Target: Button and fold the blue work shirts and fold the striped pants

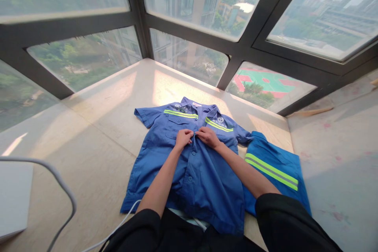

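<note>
A blue short-sleeved work shirt point(203, 181) with yellow-green reflective stripes lies flat, front up, on a pale stone window ledge point(118, 102). Both my hands meet at the shirt's button placket, just below the collar. My left hand point(183, 138) pinches the left edge of the placket with curled fingers. My right hand point(208, 136) pinches the right edge, touching the left hand. Whatever lies between the fingertips is too small to make out beyond the cloth.
A folded blue garment point(274, 169) with reflective stripes lies right of the shirt. A white cable point(63, 189) curves over the ledge at the left, beside a white object point(13, 201). Dark-framed windows point(141, 19) surround the ledge.
</note>
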A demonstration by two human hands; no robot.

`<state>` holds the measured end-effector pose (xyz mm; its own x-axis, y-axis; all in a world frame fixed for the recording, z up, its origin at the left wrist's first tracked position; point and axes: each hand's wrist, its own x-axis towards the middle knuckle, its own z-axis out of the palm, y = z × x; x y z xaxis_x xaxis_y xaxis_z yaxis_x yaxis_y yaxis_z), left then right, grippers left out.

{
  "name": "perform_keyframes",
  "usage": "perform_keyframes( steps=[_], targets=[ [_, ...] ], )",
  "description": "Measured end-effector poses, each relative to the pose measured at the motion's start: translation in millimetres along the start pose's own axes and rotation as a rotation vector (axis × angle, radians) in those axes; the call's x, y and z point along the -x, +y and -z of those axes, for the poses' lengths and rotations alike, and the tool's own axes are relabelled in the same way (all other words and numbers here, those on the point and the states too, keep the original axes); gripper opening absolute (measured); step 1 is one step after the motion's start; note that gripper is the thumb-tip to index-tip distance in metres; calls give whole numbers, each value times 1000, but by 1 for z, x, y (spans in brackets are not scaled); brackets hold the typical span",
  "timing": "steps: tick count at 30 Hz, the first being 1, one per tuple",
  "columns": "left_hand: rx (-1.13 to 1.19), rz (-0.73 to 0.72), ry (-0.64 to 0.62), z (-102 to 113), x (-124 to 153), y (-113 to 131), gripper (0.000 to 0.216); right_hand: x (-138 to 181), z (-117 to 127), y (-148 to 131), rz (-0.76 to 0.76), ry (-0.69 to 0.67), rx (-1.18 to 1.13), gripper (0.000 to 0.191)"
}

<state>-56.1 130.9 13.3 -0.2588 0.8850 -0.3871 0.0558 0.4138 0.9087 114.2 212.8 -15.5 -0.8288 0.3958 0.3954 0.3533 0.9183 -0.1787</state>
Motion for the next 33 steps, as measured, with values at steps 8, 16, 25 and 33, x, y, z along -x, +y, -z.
perform_keyframes(
  steps=[8, 16, 25, 33],
  targets=[
    [31, 4, -30, 1, -4, -5, 14, 8, -7, -3, -54, 69, -16, 29],
    [22, -54, 50, -6, 3, -11, 22, 14, -8, -1, -109, 50, -62, 27],
    [9, -155, 57, -7, 8, -15, 25, 17, -8, -1, -120, 32, -57, 29],
    [-245, -327, 111, -9, 21, -16, 39, 16, -6, -3, -114, 17, -69, 29]
  ],
)
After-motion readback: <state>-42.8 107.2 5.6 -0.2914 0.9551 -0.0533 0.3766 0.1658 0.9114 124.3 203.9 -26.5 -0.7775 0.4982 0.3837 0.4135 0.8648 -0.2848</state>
